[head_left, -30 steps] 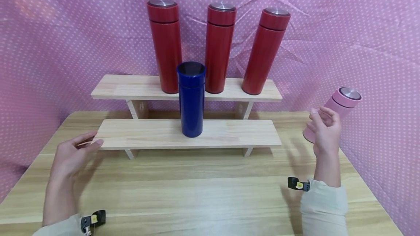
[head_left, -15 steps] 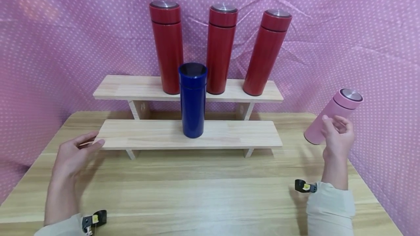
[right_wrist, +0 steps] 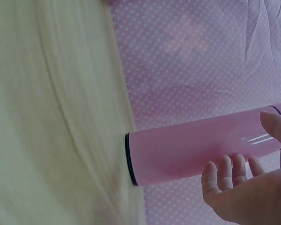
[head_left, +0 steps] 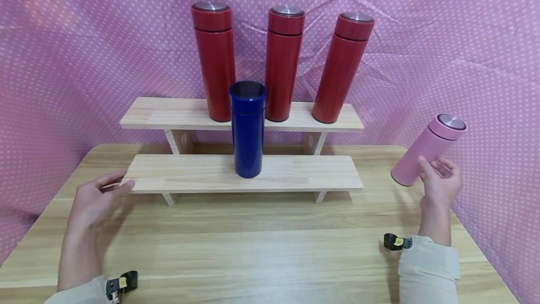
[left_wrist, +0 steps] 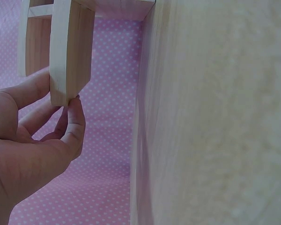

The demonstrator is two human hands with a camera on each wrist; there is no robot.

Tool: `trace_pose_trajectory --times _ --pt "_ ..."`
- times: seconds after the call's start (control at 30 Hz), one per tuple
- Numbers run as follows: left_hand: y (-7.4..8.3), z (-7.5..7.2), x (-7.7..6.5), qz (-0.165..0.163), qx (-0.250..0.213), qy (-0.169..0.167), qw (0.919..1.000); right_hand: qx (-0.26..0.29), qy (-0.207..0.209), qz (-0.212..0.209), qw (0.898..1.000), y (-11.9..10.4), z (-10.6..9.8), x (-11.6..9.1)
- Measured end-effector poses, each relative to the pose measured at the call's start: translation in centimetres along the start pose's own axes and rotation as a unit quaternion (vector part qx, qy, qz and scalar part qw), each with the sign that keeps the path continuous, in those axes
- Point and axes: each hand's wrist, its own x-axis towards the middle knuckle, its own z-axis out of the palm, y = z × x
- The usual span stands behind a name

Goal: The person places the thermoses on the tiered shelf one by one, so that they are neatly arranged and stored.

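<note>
In the head view, my left hand (head_left: 94, 201) pinches the left end of the lower wooden shelf (head_left: 194, 172), thumb on top and fingers below. The left wrist view shows those fingers (left_wrist: 75, 123) at the board's end. A pink thermos (head_left: 426, 149) stands on the table at the right. Beside it is my right hand (head_left: 440, 186), its fingers loosely bent and thumb apart. In the right wrist view, the fingers (right_wrist: 225, 173) lie in front of the thermos; whether they touch it I cannot tell. A dark blue thermos (head_left: 247, 135) stands on the lower shelf.
Three red thermoses, left (head_left: 214, 64), middle (head_left: 283, 64) and right (head_left: 343, 67), stand on the upper shelf (head_left: 168, 111) behind. A pink dotted cloth (head_left: 422, 36) hangs behind the wooden table (head_left: 253, 247).
My right hand has moved right and down along the pink thermos, from in front of its body to its near side. The left hand stays at the shelf's end.
</note>
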Motion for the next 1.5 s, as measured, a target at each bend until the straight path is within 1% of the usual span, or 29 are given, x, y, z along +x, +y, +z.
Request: trace_pose_trajectory --times 0.23,0.4,0.47,0.53,0.63,0.77,0.87,0.97,1.13,1.33,1.43,1.5 --pt "0.1 -0.1 0.0 0.002 -0.012 -0.003 0.9999 -0.016 0.007 0.041 0.999 0.0 -0.7 0.7" --pt "0.2 -0.1 0.1 0.010 -0.011 0.001 0.9999 -0.026 0.007 0.065 0.998 0.2 -1.0 1.2" --pt "0.2 0.0 0.1 0.014 -0.012 0.003 0.9998 -0.039 0.008 0.071 0.997 0.3 -1.1 1.4" --pt "0.2 0.0 0.1 0.013 -0.017 0.004 0.9998 -0.052 0.004 0.080 0.995 0.5 -1.2 1.6" --pt "0.1 0.0 0.1 0.015 -0.018 0.006 0.9997 -0.056 -0.004 0.099 0.993 1.0 -1.4 2.0" --pt "0.0 0.0 0.1 0.016 -0.015 0.007 0.9997 -0.041 -0.019 0.137 0.990 1.7 -1.7 2.5" --pt "0.0 0.1 0.0 0.016 -0.015 0.007 0.9997 -0.041 -0.034 0.153 0.987 2.3 -2.0 2.8" --pt "0.0 0.1 0.0 0.018 -0.013 0.008 0.9997 -0.053 -0.049 0.152 0.986 2.9 -2.1 3.1" --pt "0.0 0.1 -0.1 0.016 -0.009 0.011 0.9998 -0.074 -0.061 0.143 0.985 3.4 -2.0 3.7" --pt "0.0 0.1 -0.1 0.012 -0.008 0.010 0.9998 -0.116 -0.095 0.126 0.981 3.6 -1.8 4.5" --pt "-0.1 0.1 -0.1 0.013 -0.011 0.008 0.9998 -0.129 -0.095 0.117 0.980 3.8 -1.6 4.8" --pt "-0.2 0.1 -0.1 0.013 -0.011 0.008 0.9998 -0.128 -0.090 0.115 0.981 3.9 -1.6 5.0"
